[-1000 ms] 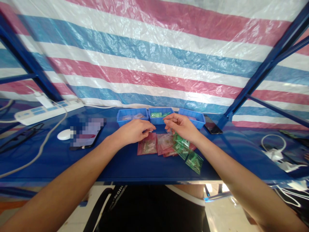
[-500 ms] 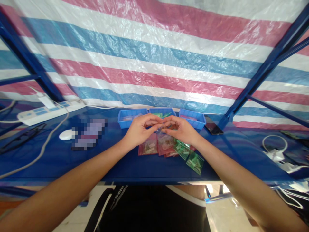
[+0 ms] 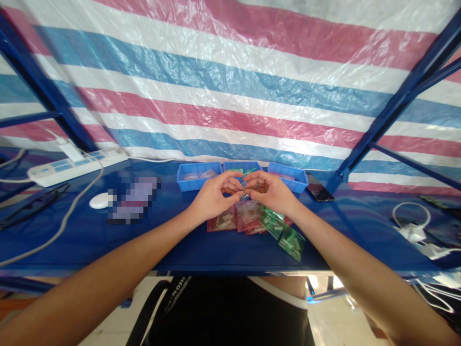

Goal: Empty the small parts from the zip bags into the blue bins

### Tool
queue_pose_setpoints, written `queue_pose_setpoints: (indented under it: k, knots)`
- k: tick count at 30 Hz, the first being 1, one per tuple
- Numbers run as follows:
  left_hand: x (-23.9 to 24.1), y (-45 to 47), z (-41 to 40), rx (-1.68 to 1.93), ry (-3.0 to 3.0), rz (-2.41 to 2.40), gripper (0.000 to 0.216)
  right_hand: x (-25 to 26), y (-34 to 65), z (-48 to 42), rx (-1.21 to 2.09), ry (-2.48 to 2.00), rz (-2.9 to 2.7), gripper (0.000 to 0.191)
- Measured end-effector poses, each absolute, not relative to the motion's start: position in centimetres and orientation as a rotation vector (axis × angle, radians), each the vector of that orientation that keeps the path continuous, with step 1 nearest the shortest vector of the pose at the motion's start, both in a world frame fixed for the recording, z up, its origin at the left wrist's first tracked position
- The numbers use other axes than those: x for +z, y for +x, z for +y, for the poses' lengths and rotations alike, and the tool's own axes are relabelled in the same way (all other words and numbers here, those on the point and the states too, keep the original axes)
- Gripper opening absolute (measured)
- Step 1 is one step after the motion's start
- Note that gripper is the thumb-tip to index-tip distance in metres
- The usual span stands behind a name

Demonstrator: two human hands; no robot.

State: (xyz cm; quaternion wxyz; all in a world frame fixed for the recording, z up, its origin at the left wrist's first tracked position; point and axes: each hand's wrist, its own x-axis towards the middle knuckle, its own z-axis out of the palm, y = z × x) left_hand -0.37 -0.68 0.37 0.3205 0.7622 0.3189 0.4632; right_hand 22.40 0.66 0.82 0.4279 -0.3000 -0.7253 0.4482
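My left hand [image 3: 216,196] and my right hand [image 3: 271,193] meet fingertip to fingertip over the middle of the table. Between thumbs and fingers they pinch a small clear plastic bag [image 3: 245,196], mostly hidden by the fingers; its contents are too small to make out. Just below lie red-edged zip bags [image 3: 222,222] holding small metal-looking pieces. Green zip bags [image 3: 292,242] with thin pieces inside lie near my right wrist. Behind the hands stand a left blue bin [image 3: 196,182], a middle blue bin [image 3: 241,166] containing green bags, and a right blue bin [image 3: 297,185].
A black phone [image 3: 320,186] lies right of the bins. To the left are a white mouse [image 3: 100,201], a blurred-out purple object [image 3: 131,199] and a white power strip [image 3: 77,166] with cables. A white charger with cable [image 3: 412,231] sits at far right. Striped plastic sheeting [image 3: 230,91] hangs behind.
The fingers of both hands have shifted slightly around the small bag, and the fingertips have moved a little apart. The bags on the table and the bins stay in place.
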Motion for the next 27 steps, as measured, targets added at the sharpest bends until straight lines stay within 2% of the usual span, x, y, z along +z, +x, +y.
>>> queue_pose_setpoints:
  k: [11,18,27]
  knots:
    - [1.6,-0.3,-1.6,1.188,2.291,0.926,0.053,1.1,22.2,0.3,1.160,-0.740,-1.824,0.043]
    - [1.7,0.1,-2.0,1.194,2.325,0.918,0.052,1.3,22.1,0.0,1.166,-0.723,-1.868,0.033]
    - [1.9,0.3,-2.1,1.212,2.232,0.847,0.053,2.1,21.8,-0.4,1.203,-0.685,-1.832,0.037]
